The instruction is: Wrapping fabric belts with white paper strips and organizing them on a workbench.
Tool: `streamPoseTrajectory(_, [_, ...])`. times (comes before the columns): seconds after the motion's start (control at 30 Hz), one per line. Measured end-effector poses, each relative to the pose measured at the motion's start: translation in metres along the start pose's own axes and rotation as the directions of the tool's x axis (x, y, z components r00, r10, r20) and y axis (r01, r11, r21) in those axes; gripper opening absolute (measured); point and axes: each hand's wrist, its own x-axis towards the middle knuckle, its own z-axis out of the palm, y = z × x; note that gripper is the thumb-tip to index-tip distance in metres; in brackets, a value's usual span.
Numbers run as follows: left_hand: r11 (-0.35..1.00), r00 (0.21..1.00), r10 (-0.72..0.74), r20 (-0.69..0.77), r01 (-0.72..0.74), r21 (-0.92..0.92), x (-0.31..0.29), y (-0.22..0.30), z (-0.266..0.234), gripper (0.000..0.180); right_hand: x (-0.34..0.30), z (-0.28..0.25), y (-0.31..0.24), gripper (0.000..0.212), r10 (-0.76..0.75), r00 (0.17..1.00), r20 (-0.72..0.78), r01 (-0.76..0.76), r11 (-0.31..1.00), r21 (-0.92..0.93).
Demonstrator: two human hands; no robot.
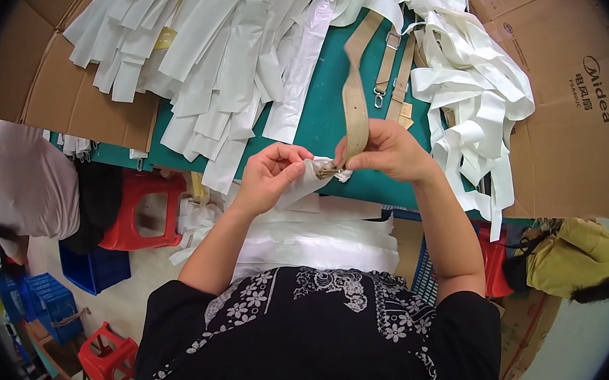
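A beige strap [356, 118] rises in a curve from my right hand [390, 151], whose fingers are closed around its near end. Metal hardware [327, 169] shows at that end, between my two hands. My left hand [271, 175] pinches the edge of a thin white sleeve [305, 188], which lies against the hardware. How far the strap end sits inside the sleeve is hidden by my fingers. Further back on the green tabletop [333, 72] lie more beige straps [401, 75], one with a metal snap hook [378, 99].
White sleeves [220, 72] fan out at the left; loose white strips [474, 107] heap at the right. Cardboard [573, 62] flanks both sides. More white strips [314, 244] lie below the table edge. People sit left and right, near red stools [175, 210] and blue crates [95, 269].
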Motion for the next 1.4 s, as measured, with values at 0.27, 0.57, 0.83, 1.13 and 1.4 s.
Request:
streamPoseTrajectory(0.27, [0.996,0.997,0.076,-0.016,-0.075,0.045,0.003,0.010,0.009,0.010,0.009,0.028,-0.003,0.019,0.076,0.918,-0.390,-0.076,0.997,0.014])
streamPoseTrajectory(0.57, [0.971,0.980,0.175,-0.095,-0.156,0.180,0.009,0.017,0.016,0.007,0.007,0.025,0.031,0.028,0.366,0.906,-0.210,-0.288,0.900,0.327])
streamPoseTrajectory(0.83, [0.984,0.991,0.116,0.060,-0.123,0.125,0.028,0.035,0.000,0.028,0.026,-0.010,-0.024,0.017,0.191,0.958,-0.214,-0.114,0.939,0.323])
streamPoseTrajectory(1.13, [0.495,0.725,-0.688,0.036,0.432,0.754,-0.072,0.098,-0.142,0.035,-0.022,-0.138,-0.024,0.029,-0.040,0.823,-0.567,0.381,0.779,0.498])
streamPoseTrajectory(1.4, [0.380,0.983,0.072,-0.171,0.132,0.916,-0.074,0.131,-0.074,0.048,0.008,0.028,0.046,0.038,0.288,0.827,-0.483,-0.003,0.862,0.508])
